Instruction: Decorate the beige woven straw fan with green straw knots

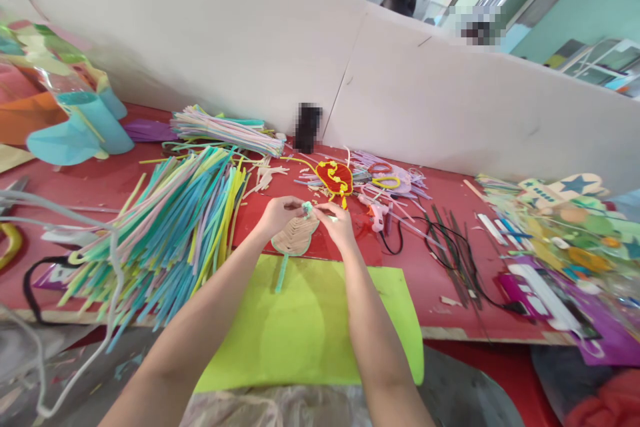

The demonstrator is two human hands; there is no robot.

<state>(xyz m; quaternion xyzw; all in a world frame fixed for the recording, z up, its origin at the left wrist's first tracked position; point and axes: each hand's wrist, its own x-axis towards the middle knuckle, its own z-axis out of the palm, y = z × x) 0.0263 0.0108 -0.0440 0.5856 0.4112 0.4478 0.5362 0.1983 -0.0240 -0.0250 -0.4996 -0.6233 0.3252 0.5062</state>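
Note:
My left hand [281,215] and my right hand [337,221] meet above the middle of the table, fingertips pinched. Between them is a small mint-green fuzzy piece [307,208], perhaps a pipe-cleaner flower, at the top edge of a fan-shaped craft. That fan [293,237] has a beige ribbed face, a pale green border and a green stem [281,273] pointing toward me. My fingers hide part of the fan's upper rim. Just beyond my right hand lies a red, yellow-edged pipe-cleaner fan [334,179]. A pink glue gun [376,213] rests right of that hand.
A lime-green sheet [300,327] lies under my forearms. Bundled pipe cleaners [175,227] fill the left side. Scissors [7,233] lie far left. Black cords, a power strip [537,290] and cut-out pieces [585,233] occupy the right. A white partition [200,40] stands behind.

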